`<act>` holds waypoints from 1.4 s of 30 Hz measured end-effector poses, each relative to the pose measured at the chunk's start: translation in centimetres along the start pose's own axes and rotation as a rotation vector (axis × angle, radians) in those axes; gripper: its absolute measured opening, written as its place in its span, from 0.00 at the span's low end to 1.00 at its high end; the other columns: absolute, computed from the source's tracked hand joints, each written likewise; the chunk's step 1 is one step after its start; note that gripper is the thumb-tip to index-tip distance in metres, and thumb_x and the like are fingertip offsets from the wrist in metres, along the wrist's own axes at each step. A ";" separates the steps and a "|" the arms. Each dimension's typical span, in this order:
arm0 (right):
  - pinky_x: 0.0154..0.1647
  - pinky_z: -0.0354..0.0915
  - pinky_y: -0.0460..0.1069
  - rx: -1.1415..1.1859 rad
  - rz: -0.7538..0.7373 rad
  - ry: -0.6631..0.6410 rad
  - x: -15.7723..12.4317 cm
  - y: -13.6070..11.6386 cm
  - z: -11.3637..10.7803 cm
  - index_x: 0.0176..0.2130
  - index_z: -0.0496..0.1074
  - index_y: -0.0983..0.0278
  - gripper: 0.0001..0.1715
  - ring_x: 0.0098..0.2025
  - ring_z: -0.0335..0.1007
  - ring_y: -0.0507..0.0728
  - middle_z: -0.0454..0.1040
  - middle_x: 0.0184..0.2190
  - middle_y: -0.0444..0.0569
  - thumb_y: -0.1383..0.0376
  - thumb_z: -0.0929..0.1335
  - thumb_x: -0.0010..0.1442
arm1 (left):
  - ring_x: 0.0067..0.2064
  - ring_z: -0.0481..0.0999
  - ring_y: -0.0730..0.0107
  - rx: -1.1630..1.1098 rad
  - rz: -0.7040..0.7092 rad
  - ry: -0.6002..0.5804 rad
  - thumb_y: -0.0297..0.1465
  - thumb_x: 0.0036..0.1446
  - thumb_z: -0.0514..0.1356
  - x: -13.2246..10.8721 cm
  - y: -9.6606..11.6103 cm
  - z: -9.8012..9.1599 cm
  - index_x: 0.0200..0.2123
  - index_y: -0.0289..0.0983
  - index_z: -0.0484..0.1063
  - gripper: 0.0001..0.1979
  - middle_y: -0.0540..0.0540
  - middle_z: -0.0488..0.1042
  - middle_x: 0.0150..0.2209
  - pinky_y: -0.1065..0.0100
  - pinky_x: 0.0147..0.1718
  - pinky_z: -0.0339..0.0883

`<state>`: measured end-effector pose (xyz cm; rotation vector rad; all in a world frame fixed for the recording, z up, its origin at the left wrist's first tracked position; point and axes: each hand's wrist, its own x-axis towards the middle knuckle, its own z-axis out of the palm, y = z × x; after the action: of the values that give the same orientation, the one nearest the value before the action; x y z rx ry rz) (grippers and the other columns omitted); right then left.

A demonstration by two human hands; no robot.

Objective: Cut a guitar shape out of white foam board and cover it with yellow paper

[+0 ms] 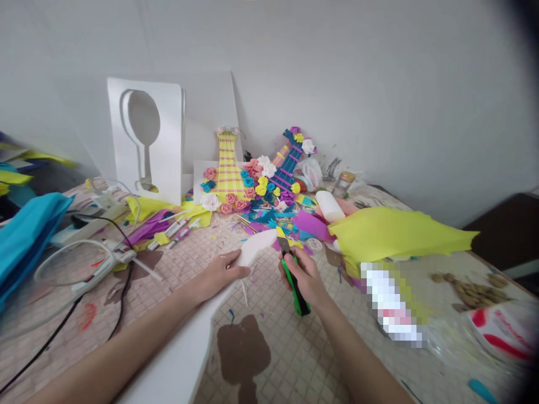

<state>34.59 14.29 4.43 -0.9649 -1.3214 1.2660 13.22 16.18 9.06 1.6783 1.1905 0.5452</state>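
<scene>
A long white foam board piece (177, 348) with a curved outline slants from the lower left up to the middle, ending in a narrow rounded tip. My left hand (221, 276) grips it near that tip, thumb on top and the other fingers partly hidden. Closed in my right hand (305, 276) is a green and black utility knife (298, 297), its dark blade pointing up and away from me. The blade is close to the right end of the foam tip; whether they touch, I cannot tell. A thin white sliver (245, 293) hangs under the foam's edge.
Flower-trimmed yellow (227, 168) and blue (287, 171) paper pieces stand at the back, beside a white board with a cut-out (170, 129). Yellow crepe paper (391, 233) lies right. Power strips (96, 278), cables and blue paper (31, 241) fill the left.
</scene>
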 end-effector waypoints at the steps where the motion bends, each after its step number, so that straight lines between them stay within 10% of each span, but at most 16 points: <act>1: 0.15 0.52 0.42 -0.022 0.007 0.005 0.0 0.1 0.0 0.33 0.60 0.62 0.16 0.16 0.57 0.46 0.61 0.19 0.37 0.52 0.63 0.60 | 0.54 0.67 0.54 -0.008 0.004 -0.012 0.41 0.50 0.54 -0.1 0.0 0.0 0.53 0.33 0.67 0.29 0.45 0.71 0.53 0.60 0.54 0.57; 23: 0.14 0.52 0.42 -0.102 0.042 -0.029 0.0 0.0 -0.1 0.31 0.61 0.63 0.18 0.15 0.55 0.46 0.61 0.18 0.37 0.51 0.63 0.59 | 0.36 0.70 0.65 -0.074 0.002 -0.130 0.42 0.49 0.54 -0.2 0.0 0.8 0.42 0.33 0.70 0.22 0.47 0.73 0.35 0.69 0.33 0.63; 32: 0.13 0.52 0.42 -0.065 0.076 0.019 0.0 -0.4 -0.3 0.31 0.62 0.63 0.19 0.15 0.56 0.46 0.62 0.18 0.37 0.50 0.63 0.59 | 0.58 0.62 0.47 0.144 -0.052 0.107 0.46 0.44 0.59 0.4 -0.9 0.9 0.59 0.29 0.58 0.42 0.35 0.62 0.59 0.54 0.56 0.54; 42: 0.13 0.52 0.41 -0.069 0.116 0.006 0.0 -0.3 -0.4 0.31 0.62 0.63 0.20 0.14 0.55 0.45 0.62 0.17 0.37 0.49 0.64 0.58 | 0.61 0.58 0.47 0.328 -0.058 0.155 0.48 0.47 0.57 -0.2 -0.5 0.5 0.63 0.22 0.46 0.49 0.31 0.55 0.62 0.57 0.58 0.54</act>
<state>34.99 14.32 4.74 -1.1065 -1.3273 1.3111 13.31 15.82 8.48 1.8952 1.5005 0.4687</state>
